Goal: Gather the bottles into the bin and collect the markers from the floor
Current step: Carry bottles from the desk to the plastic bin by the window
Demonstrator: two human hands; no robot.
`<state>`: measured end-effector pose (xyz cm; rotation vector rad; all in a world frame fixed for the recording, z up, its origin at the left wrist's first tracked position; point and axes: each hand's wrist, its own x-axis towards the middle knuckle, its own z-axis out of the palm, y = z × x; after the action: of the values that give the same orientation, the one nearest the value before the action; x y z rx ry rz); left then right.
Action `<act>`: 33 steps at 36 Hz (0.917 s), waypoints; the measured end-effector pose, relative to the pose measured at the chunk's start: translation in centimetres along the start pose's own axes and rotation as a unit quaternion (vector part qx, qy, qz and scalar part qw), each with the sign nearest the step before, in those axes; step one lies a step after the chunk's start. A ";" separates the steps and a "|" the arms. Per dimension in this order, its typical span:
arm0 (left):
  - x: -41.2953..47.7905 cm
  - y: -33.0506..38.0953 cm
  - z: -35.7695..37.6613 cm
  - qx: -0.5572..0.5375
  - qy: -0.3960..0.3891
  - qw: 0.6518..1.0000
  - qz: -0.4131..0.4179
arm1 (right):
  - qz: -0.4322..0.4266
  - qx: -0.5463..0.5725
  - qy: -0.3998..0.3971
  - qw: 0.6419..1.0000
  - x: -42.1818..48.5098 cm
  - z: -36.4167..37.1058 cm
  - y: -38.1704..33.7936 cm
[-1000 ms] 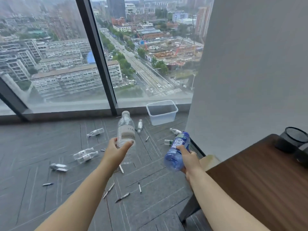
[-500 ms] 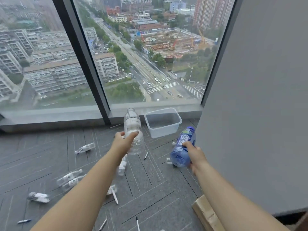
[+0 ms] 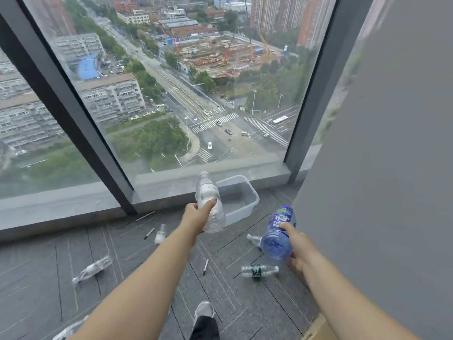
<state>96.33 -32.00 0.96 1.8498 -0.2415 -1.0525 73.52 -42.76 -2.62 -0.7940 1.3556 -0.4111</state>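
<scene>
Both hands are nearer the bin (image 3: 254,195) than half a second ago. Left hand (image 3: 196,217) grips the clear bottle (image 3: 207,196): white label, cap up, overlapping the bin's left rim in view. Right hand (image 3: 297,250) wraps the blue bottle (image 3: 277,235), tilted, near the grey wall (image 3: 380,192). Translucent bin sits against the window sill (image 3: 171,182). Green-label bottle (image 3: 259,270) and marker (image 3: 205,266) lie near; open floor (image 3: 44,271) left.
</scene>
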 end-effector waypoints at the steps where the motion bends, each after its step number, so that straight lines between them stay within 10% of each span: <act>1: 1.7 0.9 0.0 0.003 -0.008 1.000 0.000 | 0.001 0.001 0.004 1.000 1.0 0.7 -0.8; 12: 18.4 9.2 -1.1 0.132 -0.043 0.989 -0.046 | -0.020 0.019 0.034 0.999 9.9 9.4 -9.0; 33: 22.4 8.8 -7.0 0.163 -0.003 0.985 -0.051 | 0.006 0.082 -0.048 0.995 15.4 19.7 -15.6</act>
<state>117.54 -44.69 -3.20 2.1707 -0.3417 -1.1411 98.32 -58.69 -2.10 -0.6612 1.2209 -0.4627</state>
